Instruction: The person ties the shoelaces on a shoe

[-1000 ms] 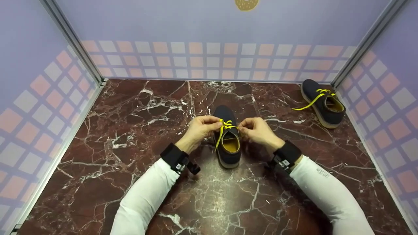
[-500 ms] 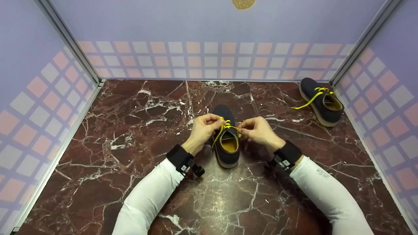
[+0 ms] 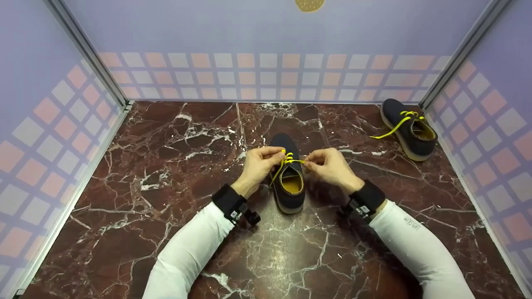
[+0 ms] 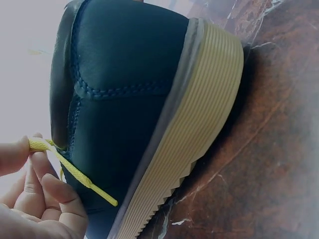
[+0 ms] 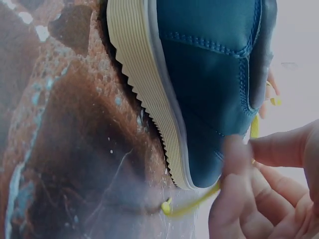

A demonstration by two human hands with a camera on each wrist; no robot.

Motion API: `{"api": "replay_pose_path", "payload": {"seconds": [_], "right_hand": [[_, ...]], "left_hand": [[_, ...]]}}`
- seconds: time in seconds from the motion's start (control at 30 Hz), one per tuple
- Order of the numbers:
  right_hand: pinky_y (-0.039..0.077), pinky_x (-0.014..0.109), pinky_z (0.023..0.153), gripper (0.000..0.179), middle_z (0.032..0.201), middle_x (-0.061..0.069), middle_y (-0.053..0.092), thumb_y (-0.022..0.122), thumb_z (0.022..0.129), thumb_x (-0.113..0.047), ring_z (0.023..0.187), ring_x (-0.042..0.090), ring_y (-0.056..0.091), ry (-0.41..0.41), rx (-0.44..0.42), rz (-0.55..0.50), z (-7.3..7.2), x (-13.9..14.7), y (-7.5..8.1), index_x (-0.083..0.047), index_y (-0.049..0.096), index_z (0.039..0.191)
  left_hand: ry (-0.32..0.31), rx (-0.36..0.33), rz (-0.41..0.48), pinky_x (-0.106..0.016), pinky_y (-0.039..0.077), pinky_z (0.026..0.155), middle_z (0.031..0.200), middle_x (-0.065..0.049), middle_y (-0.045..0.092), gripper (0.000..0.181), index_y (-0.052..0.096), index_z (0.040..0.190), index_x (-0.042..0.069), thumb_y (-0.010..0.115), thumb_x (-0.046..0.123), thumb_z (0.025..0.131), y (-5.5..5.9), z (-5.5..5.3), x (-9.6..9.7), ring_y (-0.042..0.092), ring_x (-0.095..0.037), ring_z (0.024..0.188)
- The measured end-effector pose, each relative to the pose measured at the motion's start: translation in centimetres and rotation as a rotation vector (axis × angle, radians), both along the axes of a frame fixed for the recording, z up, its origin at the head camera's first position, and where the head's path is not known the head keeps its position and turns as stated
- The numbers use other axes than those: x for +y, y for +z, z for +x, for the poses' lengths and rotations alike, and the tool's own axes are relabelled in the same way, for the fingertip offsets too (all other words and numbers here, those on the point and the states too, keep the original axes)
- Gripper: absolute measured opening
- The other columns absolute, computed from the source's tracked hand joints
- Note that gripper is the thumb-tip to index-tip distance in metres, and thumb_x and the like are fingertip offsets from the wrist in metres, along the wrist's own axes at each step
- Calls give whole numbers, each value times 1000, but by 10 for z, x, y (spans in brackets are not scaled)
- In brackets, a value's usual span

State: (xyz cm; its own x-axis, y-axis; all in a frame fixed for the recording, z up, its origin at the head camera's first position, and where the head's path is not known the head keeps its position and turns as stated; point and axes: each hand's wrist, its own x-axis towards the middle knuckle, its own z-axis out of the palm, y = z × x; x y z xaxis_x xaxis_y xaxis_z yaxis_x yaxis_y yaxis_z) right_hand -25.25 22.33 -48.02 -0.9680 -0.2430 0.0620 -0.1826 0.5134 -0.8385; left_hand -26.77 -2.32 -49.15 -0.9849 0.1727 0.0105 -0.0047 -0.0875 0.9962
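A dark blue shoe [image 3: 289,200] with a cream ridged sole [image 4: 219,79] stands upright in the middle of the marble-patterned surface, toe pointing away from me. Its yellow lace [image 3: 289,157] crosses the tongue. On the shoe's left side, my left hand [image 3: 257,167] pinches one lace end between thumb and forefinger; the tip [image 4: 103,195] dangles along the shoe's side in the left wrist view. My right hand [image 3: 331,168] pinches the other end at the right, with the lace stretched between it and the eyelets. In the right wrist view that lace's loose tail [image 5: 192,204] hangs below the fingers.
A second dark shoe [image 3: 419,147] with yellow lace [image 3: 392,132] sits at the far right corner, one lace end trailing left. Purple panels with pink and white squares [image 3: 245,77] enclose the back and sides of the marble-patterned surface [image 3: 166,166].
My left hand has shifted slightly right relative to the shoe, and its dangling lace end hangs higher. The right-hand lace now runs straighter to the fingers. Both shoes have stayed in place.
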Motion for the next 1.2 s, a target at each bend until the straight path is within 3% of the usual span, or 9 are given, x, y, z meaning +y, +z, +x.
{"api": "replay_pose_path", "payload": {"seconds": [0.1,0.27,0.5,0.63,0.73,0.83,0.93,1.2], "right_hand": [[46,14,55,12,97,24,86,77,101,-6,62,-1,64,-18,57,20,1,0,0,3,85,104],[48,13,55,13,95,20,86,77,101,-8,59,-3,63,-58,115,23,3,0,1,-3,88,107],[50,13,65,19,102,15,88,76,102,-11,73,10,72,-108,169,23,3,-1,6,-8,88,115],[49,12,63,22,104,13,88,75,102,-10,78,22,81,-132,202,16,3,-2,11,-7,87,120],[48,12,57,23,101,14,88,76,101,-10,75,18,81,-139,221,9,3,-4,15,-8,87,121],[46,12,56,23,103,13,89,76,101,-9,72,3,74,-139,254,11,1,-7,19,-9,88,120],[49,11,61,23,111,13,88,75,101,-8,76,2,75,-126,296,6,-4,-12,24,-8,88,119],[59,17,81,23,125,16,85,73,102,-4,100,30,83,-10,371,-22,-19,-27,39,-3,86,121]], "left_hand": [[0,14,10,-20,51,63,84,9,81,22,83,119,-7,82,1,99,0,1,0,65,-7,71],[8,6,34,-21,51,63,83,10,80,14,84,113,-4,81,2,100,-1,1,1,65,-7,72],[16,-6,36,-21,51,64,80,11,77,14,83,112,-5,80,3,101,0,2,1,65,-8,72],[13,4,27,-20,50,63,78,12,75,16,83,113,-5,80,5,101,0,2,1,64,-6,71],[5,8,24,-20,50,63,78,12,75,19,83,115,-7,81,5,101,1,2,1,64,-6,71],[-4,9,17,-20,51,63,78,12,75,21,83,118,-7,81,7,101,1,2,0,64,-6,71],[-13,11,20,-20,51,62,78,11,75,23,82,119,-7,81,7,102,2,3,0,65,-6,71],[-23,-5,40,-19,52,58,76,10,75,23,82,119,-7,81,8,101,2,3,0,66,-5,67]]}}
